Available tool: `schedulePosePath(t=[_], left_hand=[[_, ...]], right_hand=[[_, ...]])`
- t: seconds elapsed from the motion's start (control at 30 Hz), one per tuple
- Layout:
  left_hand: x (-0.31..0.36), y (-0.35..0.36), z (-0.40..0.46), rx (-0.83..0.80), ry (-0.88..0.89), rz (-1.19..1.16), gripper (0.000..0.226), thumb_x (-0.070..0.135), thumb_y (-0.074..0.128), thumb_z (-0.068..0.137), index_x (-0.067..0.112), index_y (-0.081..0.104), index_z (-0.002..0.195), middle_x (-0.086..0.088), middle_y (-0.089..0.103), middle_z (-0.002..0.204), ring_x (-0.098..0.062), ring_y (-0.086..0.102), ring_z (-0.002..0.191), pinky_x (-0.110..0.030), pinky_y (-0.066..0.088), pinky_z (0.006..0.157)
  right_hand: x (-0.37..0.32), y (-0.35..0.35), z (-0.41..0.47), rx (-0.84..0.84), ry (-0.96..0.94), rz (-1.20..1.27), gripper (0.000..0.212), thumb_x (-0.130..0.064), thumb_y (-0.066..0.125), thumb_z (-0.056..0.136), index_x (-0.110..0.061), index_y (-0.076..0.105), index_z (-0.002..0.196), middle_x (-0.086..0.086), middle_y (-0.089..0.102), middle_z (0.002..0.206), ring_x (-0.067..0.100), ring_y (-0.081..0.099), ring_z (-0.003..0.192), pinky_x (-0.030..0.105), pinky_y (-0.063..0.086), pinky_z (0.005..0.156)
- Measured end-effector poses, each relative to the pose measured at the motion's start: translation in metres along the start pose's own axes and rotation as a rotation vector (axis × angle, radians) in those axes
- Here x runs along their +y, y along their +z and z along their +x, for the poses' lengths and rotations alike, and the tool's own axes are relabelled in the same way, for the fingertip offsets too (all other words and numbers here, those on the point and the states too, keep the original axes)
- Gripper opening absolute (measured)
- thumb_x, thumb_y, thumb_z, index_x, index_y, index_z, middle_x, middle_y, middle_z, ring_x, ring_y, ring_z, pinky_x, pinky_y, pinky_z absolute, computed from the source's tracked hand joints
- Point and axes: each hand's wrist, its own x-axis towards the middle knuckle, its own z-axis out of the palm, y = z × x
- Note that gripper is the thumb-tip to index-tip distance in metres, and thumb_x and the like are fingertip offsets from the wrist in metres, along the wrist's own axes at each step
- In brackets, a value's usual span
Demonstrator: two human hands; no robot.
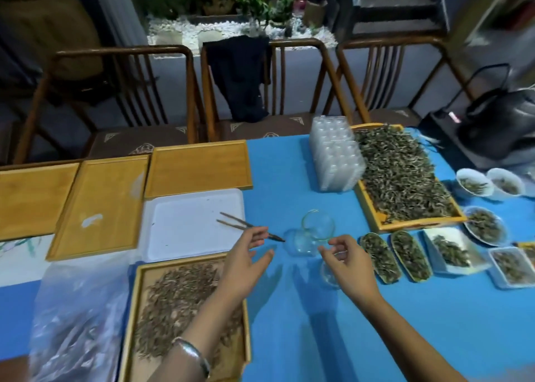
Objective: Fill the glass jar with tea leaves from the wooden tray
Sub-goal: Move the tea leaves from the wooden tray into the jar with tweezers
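Note:
A clear glass jar (318,224) sits tilted on the blue tablecloth, with a round clear glass piece (299,243) beside it. My right hand (351,263) hovers just right of them with loosely curled fingers. A second small glass piece (329,276) shows partly under this hand, and whether the hand holds it is unclear. My left hand (246,255) has relaxed, spread fingers, its fingertips at the brown tweezers (236,222). A wooden tray (179,260) of brownish tea leaves lies under my left forearm. Another wooden tray (419,224) of greenish leaves lies at the far right.
A white plastic tray (188,225) and three bare wooden trays (199,167) fill the left. A stack of clear plastic containers (333,155) stands by the far tray. Boat dishes (380,258), white bowls (474,182) and a plastic bag (75,318) hold more leaves. Chairs line the far edge.

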Motion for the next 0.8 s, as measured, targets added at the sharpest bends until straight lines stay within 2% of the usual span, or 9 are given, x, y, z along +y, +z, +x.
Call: schedulePosePath(t=[0.1, 0.17, 0.23, 0.3, 0.37, 0.47, 0.57, 0.67, 0.8], left_hand=[[0.006, 0.032, 0.019, -0.020, -0.021, 0.021, 0.045, 0.003, 0.071, 0.084, 0.016, 0.054, 0.124, 0.006, 0.060, 0.114, 0.004, 0.056, 0.102, -0.025, 0.043, 0.095], [0.007, 0.048, 0.031, -0.042, -0.029, 0.038, 0.052, 0.004, 0.075, 0.081, 0.016, 0.053, 0.127, 0.008, 0.059, 0.117, 0.003, 0.055, 0.104, -0.013, 0.042, 0.090], [0.006, 0.062, 0.043, -0.060, -0.048, 0.047, 0.059, 0.003, 0.077, 0.078, 0.017, 0.051, 0.129, 0.006, 0.058, 0.122, -0.002, 0.054, 0.107, -0.001, 0.038, 0.083], [0.003, 0.072, 0.053, -0.077, -0.067, 0.058, 0.067, 0.002, 0.079, 0.075, 0.017, 0.049, 0.133, 0.005, 0.056, 0.126, -0.004, 0.053, 0.111, 0.002, 0.037, 0.081], [-0.001, 0.079, 0.061, -0.099, -0.073, 0.064, 0.072, 0.002, 0.082, 0.072, 0.018, 0.049, 0.134, 0.008, 0.057, 0.128, 0.003, 0.053, 0.111, 0.002, 0.037, 0.080], [-0.004, 0.082, 0.062, -0.116, -0.073, 0.031, 0.070, 0.004, 0.084, 0.070, 0.023, 0.053, 0.129, 0.015, 0.061, 0.123, 0.015, 0.054, 0.108, -0.001, 0.039, 0.082], [-0.005, 0.082, 0.057, -0.079, -0.094, -0.008, 0.068, 0.002, 0.083, 0.070, 0.028, 0.055, 0.127, 0.017, 0.061, 0.121, 0.014, 0.053, 0.109, -0.002, 0.041, 0.083], [-0.003, 0.075, 0.044, -0.049, -0.095, -0.040, 0.068, 0.000, 0.081, 0.071, 0.035, 0.055, 0.123, 0.020, 0.062, 0.120, 0.014, 0.054, 0.109, -0.003, 0.042, 0.082], [-0.004, 0.059, 0.020, 0.003, -0.095, -0.070, 0.068, 0.001, 0.083, 0.071, 0.036, 0.054, 0.123, 0.020, 0.061, 0.122, 0.013, 0.053, 0.113, -0.004, 0.042, 0.085]], right_hand=[[0.015, -0.018, 0.021, -0.004, 0.026, -0.039, 0.037, -0.034, 0.079, 0.075, -0.021, 0.053, 0.098, -0.004, 0.059, 0.092, 0.004, 0.061, 0.074, 0.023, 0.047, 0.064], [0.022, -0.023, 0.037, -0.050, 0.022, -0.058, 0.054, -0.035, 0.082, 0.070, -0.021, 0.049, 0.110, -0.005, 0.056, 0.102, 0.009, 0.059, 0.087, 0.027, 0.050, 0.072], [0.028, -0.023, 0.052, -0.161, -0.006, -0.081, 0.070, -0.035, 0.084, 0.067, -0.020, 0.045, 0.122, -0.006, 0.053, 0.112, 0.011, 0.057, 0.097, 0.031, 0.050, 0.082], [0.033, -0.019, 0.064, -0.298, -0.062, -0.108, 0.080, -0.037, 0.084, 0.065, -0.019, 0.041, 0.131, -0.008, 0.050, 0.122, 0.010, 0.053, 0.107, 0.029, 0.047, 0.090], [0.035, -0.013, 0.074, -0.393, -0.113, -0.107, 0.078, -0.041, 0.083, 0.065, -0.023, 0.042, 0.130, -0.012, 0.052, 0.124, 0.006, 0.053, 0.110, 0.025, 0.045, 0.092], [0.033, -0.007, 0.078, -0.391, -0.190, -0.063, 0.062, -0.041, 0.082, 0.065, -0.036, 0.046, 0.115, -0.017, 0.057, 0.113, -0.001, 0.056, 0.103, 0.015, 0.045, 0.082], [0.034, -0.004, 0.077, -0.384, -0.218, -0.025, 0.060, -0.035, 0.084, 0.066, -0.033, 0.050, 0.114, -0.015, 0.060, 0.111, -0.003, 0.056, 0.101, 0.014, 0.046, 0.081], [0.029, 0.000, 0.067, -0.395, -0.237, 0.027, 0.059, -0.031, 0.085, 0.066, -0.038, 0.050, 0.112, -0.016, 0.061, 0.112, -0.002, 0.057, 0.101, 0.010, 0.045, 0.081], [0.021, 0.009, 0.046, -0.413, -0.276, 0.050, 0.060, -0.042, 0.082, 0.064, -0.047, 0.048, 0.114, -0.019, 0.058, 0.115, -0.003, 0.056, 0.104, 0.009, 0.044, 0.083]])
